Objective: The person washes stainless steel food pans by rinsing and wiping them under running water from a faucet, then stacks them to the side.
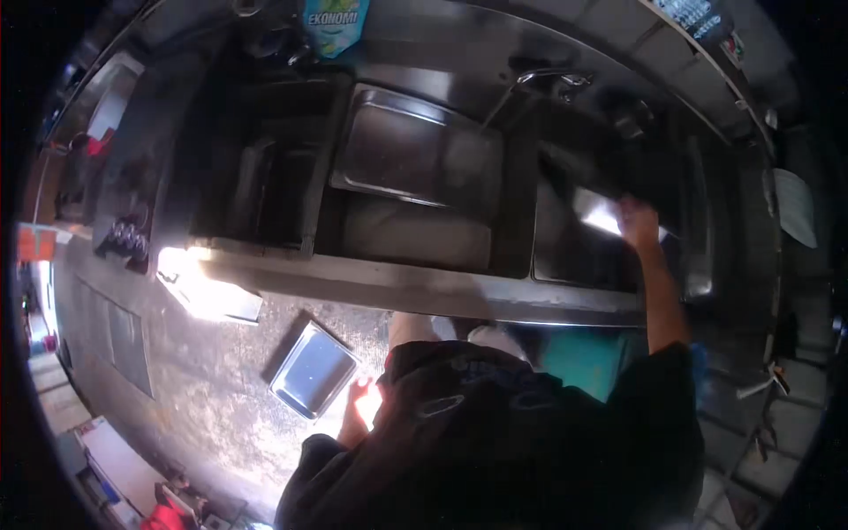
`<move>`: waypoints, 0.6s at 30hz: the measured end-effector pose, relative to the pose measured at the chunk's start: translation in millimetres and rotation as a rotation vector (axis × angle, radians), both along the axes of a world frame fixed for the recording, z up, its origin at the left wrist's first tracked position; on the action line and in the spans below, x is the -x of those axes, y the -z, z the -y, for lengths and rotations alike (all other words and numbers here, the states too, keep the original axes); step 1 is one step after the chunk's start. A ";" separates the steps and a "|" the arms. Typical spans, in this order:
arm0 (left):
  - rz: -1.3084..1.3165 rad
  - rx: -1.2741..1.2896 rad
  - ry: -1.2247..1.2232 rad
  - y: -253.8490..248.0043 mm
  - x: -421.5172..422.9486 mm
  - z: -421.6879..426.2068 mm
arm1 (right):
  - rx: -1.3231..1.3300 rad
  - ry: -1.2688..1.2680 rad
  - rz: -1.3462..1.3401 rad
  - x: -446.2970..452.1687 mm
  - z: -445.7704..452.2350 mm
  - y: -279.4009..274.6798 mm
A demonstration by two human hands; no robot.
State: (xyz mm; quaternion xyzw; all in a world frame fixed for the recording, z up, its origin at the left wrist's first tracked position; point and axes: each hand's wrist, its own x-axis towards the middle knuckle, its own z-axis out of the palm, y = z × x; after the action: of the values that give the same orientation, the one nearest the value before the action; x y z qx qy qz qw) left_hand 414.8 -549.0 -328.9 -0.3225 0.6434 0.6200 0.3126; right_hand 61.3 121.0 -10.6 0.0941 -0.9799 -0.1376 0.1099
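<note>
My left hand [361,404], partly washed out by glare, is closed on the right edge of a rectangular metal pan [314,369]. That pan is held over the floor, beside my body. My right arm reaches into the right sink basin [565,252], where my right hand [638,221] is closed at a shiny flat metal piece [601,210]. Bright metal shows on both sides of this hand; its fingers are blurred and the piece's full shape is hidden. In the middle basin [415,243], a large metal pan [415,150] leans at the back.
The left basin [274,194] is dark inside. A faucet [552,78] is mounted behind the sinks. An "EKONOMI" pouch [334,26] stands at the back. The sink's front rim [424,296] runs before my body. A brightly lit boxy object [212,291] is left of me.
</note>
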 end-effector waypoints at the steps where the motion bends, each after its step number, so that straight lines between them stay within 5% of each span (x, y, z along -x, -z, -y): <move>1: 0.006 -0.025 -0.031 -7.4 31.7 15.1 | -0.056 0.026 0.019 12.6 -4.3 -13.2; 5: -0.141 0.106 0.126 -100.8 154.9 47.3 | 0.043 0.246 -0.086 32.1 17.2 -104.5; 7: -0.151 0.107 0.274 -161.1 195.2 50.8 | 0.043 0.189 -0.193 20.5 1.7 -149.7; 10: -0.231 0.058 0.476 -247.1 239.2 18.7 | 0.380 -0.020 -0.464 -28.6 -24.0 -203.6; 11: -0.293 0.007 0.509 -261.1 248.1 5.5 | 0.331 0.054 -0.501 -59.5 -35.0 -227.0; 15: -0.741 -0.242 0.548 -186.7 294.1 -41.1 | 0.227 0.250 -0.739 -178.6 -66.6 -294.4; 16: -0.495 -0.116 0.785 -223.4 326.7 -70.4 | 0.254 0.258 -0.820 -201.5 -66.7 -302.6; 17: -0.520 0.000 0.708 -272.0 339.9 -103.9 | 0.307 0.278 -0.863 -212.7 -66.8 -301.2; 18: -0.618 -0.063 0.706 -265.5 360.2 -126.2 | 0.366 0.312 -0.896 -221.7 -67.4 -296.0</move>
State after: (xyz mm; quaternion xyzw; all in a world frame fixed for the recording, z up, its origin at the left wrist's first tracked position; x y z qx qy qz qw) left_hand 54.5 -422.8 -63.4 0.1253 0.7577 0.5616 0.3080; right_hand 283.0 188.4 285.4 -0.1426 -0.8469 -0.0054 0.5122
